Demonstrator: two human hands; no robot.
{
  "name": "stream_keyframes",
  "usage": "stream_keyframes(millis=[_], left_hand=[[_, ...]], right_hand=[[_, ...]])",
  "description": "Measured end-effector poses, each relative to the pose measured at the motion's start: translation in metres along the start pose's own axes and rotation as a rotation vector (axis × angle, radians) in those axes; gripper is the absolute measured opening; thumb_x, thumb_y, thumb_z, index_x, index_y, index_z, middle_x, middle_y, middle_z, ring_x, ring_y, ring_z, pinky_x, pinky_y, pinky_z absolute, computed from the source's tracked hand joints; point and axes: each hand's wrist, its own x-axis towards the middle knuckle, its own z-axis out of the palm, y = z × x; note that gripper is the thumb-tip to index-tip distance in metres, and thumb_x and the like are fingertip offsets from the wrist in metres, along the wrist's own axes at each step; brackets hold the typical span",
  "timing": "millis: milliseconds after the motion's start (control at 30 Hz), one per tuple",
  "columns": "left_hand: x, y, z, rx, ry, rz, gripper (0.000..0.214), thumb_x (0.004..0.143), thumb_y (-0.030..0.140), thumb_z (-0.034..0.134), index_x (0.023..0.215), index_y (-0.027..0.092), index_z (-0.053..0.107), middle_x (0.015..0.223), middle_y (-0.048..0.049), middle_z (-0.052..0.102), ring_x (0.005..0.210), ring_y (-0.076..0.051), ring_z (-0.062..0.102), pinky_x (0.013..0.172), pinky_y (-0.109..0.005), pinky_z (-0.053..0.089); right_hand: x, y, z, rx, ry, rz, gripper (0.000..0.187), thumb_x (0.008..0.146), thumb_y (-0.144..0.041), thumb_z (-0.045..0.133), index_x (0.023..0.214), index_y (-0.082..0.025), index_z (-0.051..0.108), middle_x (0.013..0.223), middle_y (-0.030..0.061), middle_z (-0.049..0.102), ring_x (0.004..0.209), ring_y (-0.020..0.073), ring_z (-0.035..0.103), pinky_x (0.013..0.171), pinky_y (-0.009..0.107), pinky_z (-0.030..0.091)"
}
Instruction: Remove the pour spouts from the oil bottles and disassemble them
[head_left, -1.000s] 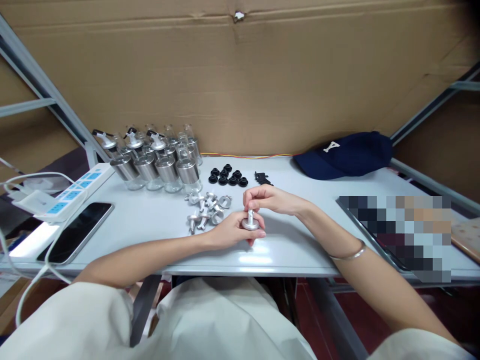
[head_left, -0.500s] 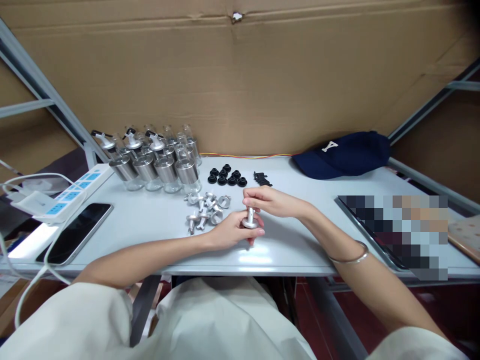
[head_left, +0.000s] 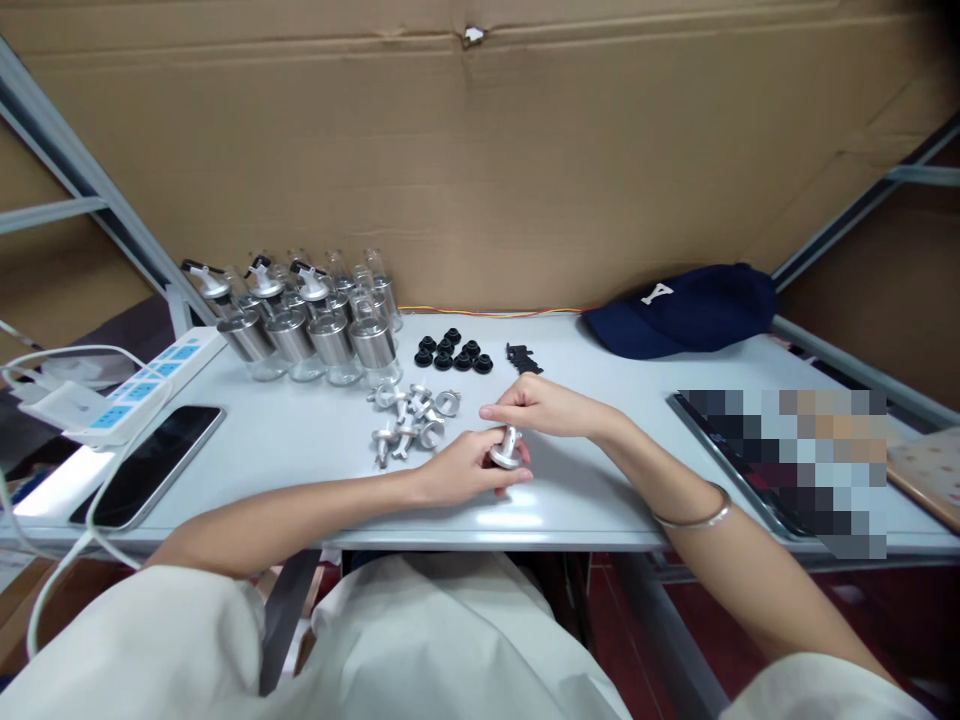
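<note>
My left hand [head_left: 466,468] is wrapped round the rim of a silver pourer spout [head_left: 507,452], which tilts slightly with its stem upward. Just above it is my right hand [head_left: 546,405], its fingers curled together and the thumb stretched to the left. Whether something small sits in that right hand is hidden. A loose pile of silver pourer spouts [head_left: 405,432] lies left of my hands. Behind the pile are several black stoppers [head_left: 468,352] in a cluster. Small black parts [head_left: 523,358] lie in a heap beyond my right hand.
Glass bottles with steel sleeves [head_left: 330,342] stand at the back left, some topped with spouts. A power strip [head_left: 142,390] and a phone [head_left: 154,465] are at the left. A navy cap [head_left: 690,315] sits back right, near a blurred-out dark-edged item [head_left: 750,475].
The spout has tipped to the right and sunk a little in my left hand. My right hand's fingers have come off its top and curled in.
</note>
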Motion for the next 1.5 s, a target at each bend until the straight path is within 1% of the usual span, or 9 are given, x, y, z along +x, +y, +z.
stream_keyframes(millis=[133, 300, 567, 700, 867, 1067, 1167, 1267, 1500], left_hand=[[0.000, 0.000, -0.001, -0.087, -0.016, 0.013, 0.026, 0.076, 0.034, 0.063, 0.087, 0.015, 0.049, 0.059, 0.0054, 0.050, 0.055, -0.009, 0.049, 0.059, -0.024, 0.038], [0.001, 0.003, -0.001, -0.178, 0.002, 0.036, 0.032, 0.073, 0.038, 0.066, 0.087, 0.015, 0.048, 0.060, 0.0053, 0.049, 0.055, -0.008, 0.048, 0.057, -0.024, 0.038], [0.004, -0.003, -0.004, -0.284, -0.051, 0.097, 0.044, 0.068, 0.046, 0.071, 0.086, 0.016, 0.046, 0.066, 0.0032, 0.054, 0.054, -0.008, 0.052, 0.057, -0.023, 0.040], [0.005, -0.005, -0.005, -0.279, -0.070, 0.112, 0.049, 0.066, 0.051, 0.072, 0.086, 0.015, 0.046, 0.070, 0.0008, 0.056, 0.054, -0.008, 0.053, 0.058, -0.024, 0.042], [0.005, -0.007, -0.004, -0.279, -0.084, 0.126, 0.049, 0.066, 0.051, 0.072, 0.087, 0.015, 0.046, 0.075, -0.0006, 0.057, 0.055, -0.008, 0.054, 0.057, -0.023, 0.043], [0.005, -0.010, -0.005, -0.284, -0.010, 0.158, 0.051, 0.068, 0.055, 0.068, 0.091, 0.017, 0.042, 0.075, -0.0002, 0.058, 0.053, -0.007, 0.053, 0.055, -0.022, 0.041], [0.005, -0.011, -0.005, -0.266, 0.019, 0.146, 0.049, 0.071, 0.055, 0.066, 0.092, 0.017, 0.042, 0.073, 0.0003, 0.058, 0.053, -0.007, 0.053, 0.056, -0.022, 0.041], [0.005, -0.011, -0.005, -0.253, 0.028, 0.132, 0.047, 0.073, 0.053, 0.065, 0.092, 0.017, 0.042, 0.071, 0.0011, 0.057, 0.053, -0.007, 0.052, 0.055, -0.021, 0.040], [0.004, -0.008, -0.005, -0.205, 0.054, 0.103, 0.046, 0.074, 0.052, 0.064, 0.092, 0.017, 0.042, 0.070, 0.0012, 0.057, 0.053, -0.007, 0.053, 0.055, -0.021, 0.039]], right_hand=[[-0.001, 0.000, -0.001, 0.057, 0.056, -0.001, 0.053, 0.084, -0.053, 0.047, 0.049, -0.015, 0.056, 0.040, -0.0024, 0.050, 0.040, 0.0059, 0.037, 0.043, 0.021, 0.027], [0.000, 0.000, 0.000, 0.094, 0.108, -0.026, 0.053, 0.085, -0.052, 0.046, 0.048, -0.015, 0.054, 0.043, -0.0007, 0.056, 0.042, 0.0065, 0.043, 0.045, 0.021, 0.031], [0.003, -0.001, 0.005, 0.099, 0.244, -0.086, 0.055, 0.083, -0.056, 0.045, 0.044, -0.017, 0.043, 0.037, -0.0011, 0.050, 0.037, 0.0052, 0.033, 0.040, 0.022, 0.021], [0.003, -0.002, 0.005, 0.127, 0.229, -0.116, 0.056, 0.081, -0.060, 0.046, 0.046, -0.018, 0.039, 0.038, -0.0025, 0.046, 0.038, 0.0053, 0.035, 0.041, 0.021, 0.023], [0.002, 0.001, 0.002, 0.150, 0.180, -0.141, 0.054, 0.083, -0.057, 0.047, 0.048, -0.017, 0.043, 0.041, -0.0033, 0.045, 0.041, 0.0055, 0.038, 0.043, 0.021, 0.028], [-0.005, 0.011, -0.018, 0.274, 0.383, -0.239, 0.045, 0.082, -0.056, 0.052, 0.060, -0.016, 0.050, 0.052, -0.0025, 0.050, 0.049, 0.0070, 0.045, 0.052, 0.023, 0.036], [-0.011, 0.022, -0.032, 0.331, 0.382, -0.177, 0.037, 0.076, -0.050, 0.062, 0.064, -0.016, 0.053, 0.053, -0.0027, 0.053, 0.049, 0.0073, 0.045, 0.052, 0.023, 0.036], [-0.016, 0.033, -0.044, 0.320, 0.363, -0.061, 0.029, 0.069, -0.040, 0.071, 0.066, -0.016, 0.056, 0.053, -0.0032, 0.055, 0.050, 0.0074, 0.047, 0.053, 0.023, 0.037], [-0.018, 0.063, -0.064, 0.178, 0.438, 0.215, 0.029, 0.059, -0.034, 0.073, 0.076, -0.015, 0.059, 0.060, 0.0018, 0.065, 0.058, 0.0126, 0.058, 0.057, 0.025, 0.041]])
